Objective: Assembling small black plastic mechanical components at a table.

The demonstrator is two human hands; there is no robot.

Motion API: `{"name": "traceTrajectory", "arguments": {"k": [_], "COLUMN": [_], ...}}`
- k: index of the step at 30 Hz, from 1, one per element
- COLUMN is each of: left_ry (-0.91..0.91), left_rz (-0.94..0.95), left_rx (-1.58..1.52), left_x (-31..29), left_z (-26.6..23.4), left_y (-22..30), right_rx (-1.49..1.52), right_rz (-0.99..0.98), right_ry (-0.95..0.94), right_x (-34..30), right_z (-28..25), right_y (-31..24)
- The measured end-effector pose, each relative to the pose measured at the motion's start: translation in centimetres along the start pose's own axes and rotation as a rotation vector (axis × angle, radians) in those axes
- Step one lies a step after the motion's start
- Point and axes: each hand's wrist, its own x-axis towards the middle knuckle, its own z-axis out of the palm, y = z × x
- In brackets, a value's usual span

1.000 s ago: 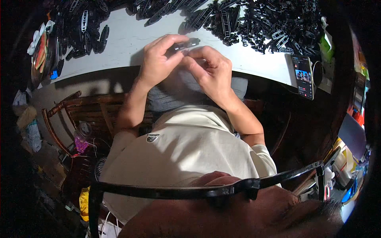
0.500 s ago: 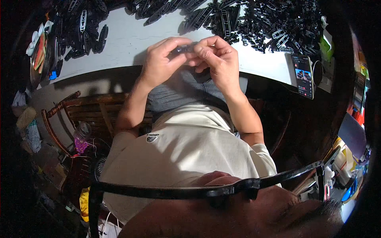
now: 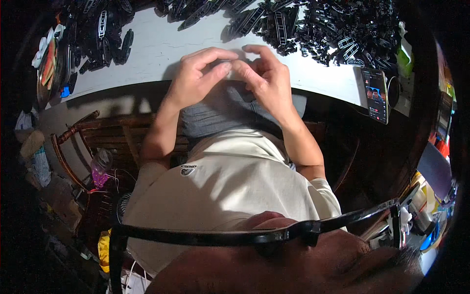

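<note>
Toward 12 o'clock, near the close edge of the white surface (image 3: 147, 54), a small dark piece (image 3: 221, 62) sits between the two hands, blackish, slim and blurred, with its full shape hidden behind the fingers. The left hand (image 3: 198, 76), at 11 o'clock, has thumb and index finger clamped on it. The right hand (image 3: 268, 81), at 1 o'clock, holds its index finger apart from its thumb; whether that thumb grips the piece cannot be told. Glossy black parts (image 3: 342, 29) lie heaped between 1 and 2 o'clock.
</note>
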Motion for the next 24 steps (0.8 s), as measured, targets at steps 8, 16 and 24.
{"name": "traceTrajectory", "arguments": {"k": [8, 16, 24], "left_ry": [-0.179, 0.387, 0.561], "left_rz": [-0.181, 0.006, 0.027], "left_rx": [-0.270, 0.454, 0.845], "left_x": [0.0, 4.3, 6.9], "left_z": [0.1, 2.2, 3.2], "left_y": [0.6, -0.6, -1.4], "right_rx": [-0.290, -0.628, -0.905], "right_rz": [-0.026, -0.175, -0.371], "right_ry": [-0.179, -0.021, 0.374], "right_x": [-1.2, -2.2, -0.1], "right_z": [-2.3, -5.6, -7.3], "right_y": [-0.1, -0.6, 2.5]}}
